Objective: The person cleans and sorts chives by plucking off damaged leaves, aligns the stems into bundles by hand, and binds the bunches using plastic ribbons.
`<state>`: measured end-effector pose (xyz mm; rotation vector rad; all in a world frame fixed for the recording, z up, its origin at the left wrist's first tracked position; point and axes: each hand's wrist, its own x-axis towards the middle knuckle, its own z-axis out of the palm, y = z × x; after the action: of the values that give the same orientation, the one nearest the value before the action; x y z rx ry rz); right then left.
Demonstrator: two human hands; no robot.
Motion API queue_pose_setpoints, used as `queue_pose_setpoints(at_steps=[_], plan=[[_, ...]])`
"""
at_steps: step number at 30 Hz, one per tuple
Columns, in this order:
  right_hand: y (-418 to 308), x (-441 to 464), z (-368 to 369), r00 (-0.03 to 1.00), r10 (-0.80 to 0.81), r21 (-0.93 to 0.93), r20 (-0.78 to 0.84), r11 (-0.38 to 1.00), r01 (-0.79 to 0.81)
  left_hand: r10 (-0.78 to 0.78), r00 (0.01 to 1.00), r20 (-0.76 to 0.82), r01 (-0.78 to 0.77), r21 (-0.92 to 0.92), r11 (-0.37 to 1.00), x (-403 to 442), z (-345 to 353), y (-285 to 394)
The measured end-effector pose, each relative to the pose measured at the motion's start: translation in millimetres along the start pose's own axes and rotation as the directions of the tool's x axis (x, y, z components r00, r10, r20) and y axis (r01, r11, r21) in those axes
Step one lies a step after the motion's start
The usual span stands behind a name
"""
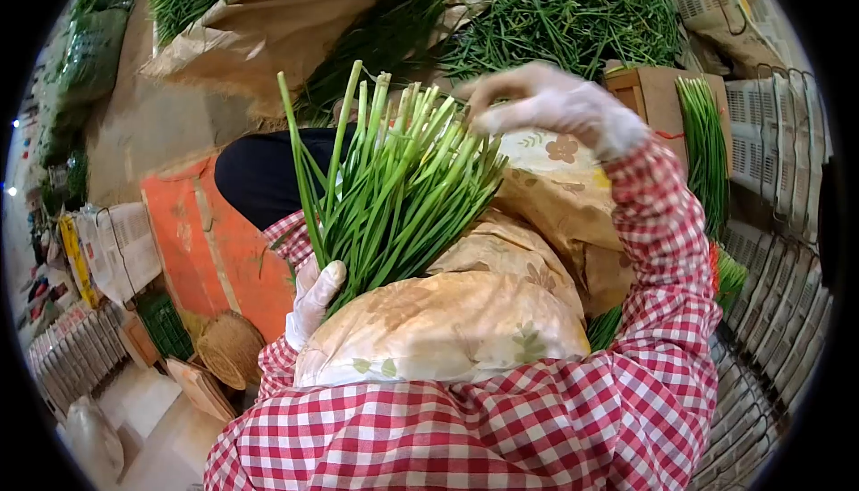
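A thick bunch of green stalks [394, 196] with pale cut ends pointing up and away lies over my lap. My left hand [315, 299], in a whitish glove, is wrapped round its lower left side, thumb showing. At the bunch's upper right, my gloved right hand [523, 102] is by the pale ends, blurred by motion; whether its fingertips touch or hold a stalk cannot be made out. A stained flowered apron [447, 321] covers my lap beneath the bunch.
A large heap of loose green stalks [564, 17] lies ahead. Brown sheeting [268, 26] is at the upper left. A tied bunch [702, 142] rests on a box at the right, beside stacked crates [769, 142]. An orange board [215, 249] and a woven basket [229, 350] are at left.
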<state>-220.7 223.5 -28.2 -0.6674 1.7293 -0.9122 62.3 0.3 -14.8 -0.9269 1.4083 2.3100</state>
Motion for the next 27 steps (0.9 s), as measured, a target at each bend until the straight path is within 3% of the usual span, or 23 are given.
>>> queue_pose_setpoints(at_steps=[2, 4, 5, 7, 8, 16, 18, 19, 21, 22, 23, 24, 26, 27], plan=[[13, 19, 28, 0.996, 0.052, 0.069, 0.071, 0.996, -0.057, -0.011, 1.000, -0.004, 0.011, 0.001, 1.000, -3, 4, 3], [2, 18, 30, 0.971, 0.054, 0.292, 0.233, 0.949, -0.123, -0.024, 0.999, 0.029, 0.023, 0.038, 0.999, -4, 1, 4], [4, 20, 34, 0.970, 0.056, 0.291, 0.236, 0.949, -0.125, -0.016, 0.999, 0.035, 0.015, 0.038, 0.999, -5, 2, 6], [8, 24, 42, 0.987, -0.050, 0.501, 0.150, 0.865, -0.033, -0.001, 1.000, 0.025, 0.000, 0.023, 1.000, -6, 5, 7], [6, 20, 43, 0.978, 0.088, 0.570, 0.189, 0.801, -0.183, -0.006, 1.000, 0.021, 0.006, 0.025, 1.000, -4, 4, 6], [29, 15, 50, 0.986, 0.151, 0.545, 0.064, 0.823, -0.161, -0.018, 0.999, 0.035, 0.016, 0.040, 0.999, 1, -4, 1], [30, 11, 42, 0.993, -0.096, 0.705, -0.068, 0.700, 0.116, -0.021, 0.999, 0.036, 0.019, 0.037, 0.999, 2, -4, 1], [26, 8, 37, 0.974, -0.114, 0.767, -0.196, 0.601, 0.224, -0.023, 0.999, 0.039, 0.021, 0.037, 0.999, 2, -4, 1], [21, 0, 20, 0.847, -0.243, 0.792, -0.473, 0.304, 0.530, -0.022, 0.999, 0.043, 0.020, 0.034, 0.999, 2, -2, 2], [28, 0, 0, 0.754, -0.337, 0.722, -0.564, 0.242, 0.649, -0.018, 0.999, 0.043, 0.016, 0.034, 0.999, 3, -2, 2], [46, -10, -13, 0.684, -0.174, 0.573, -0.708, 0.424, 0.701, -0.012, 0.999, 0.040, 0.011, 0.038, 0.999, 2, 0, 2], [49, -16, -17, 0.548, -0.038, 0.417, -0.836, 0.605, 0.679, -0.009, 0.999, 0.039, 0.007, 0.042, 0.999, 1, 0, 3], [39, -34, 4, 0.568, -0.046, 0.180, -0.822, 0.925, 0.336, -0.003, 0.999, 0.040, 0.001, 0.044, 0.999, 1, 1, 4], [41, -29, 29, 0.590, -0.188, 0.066, -0.785, 0.922, 0.382, -0.005, 0.999, 0.041, 0.003, 0.043, 0.999, 1, 1, 4]])
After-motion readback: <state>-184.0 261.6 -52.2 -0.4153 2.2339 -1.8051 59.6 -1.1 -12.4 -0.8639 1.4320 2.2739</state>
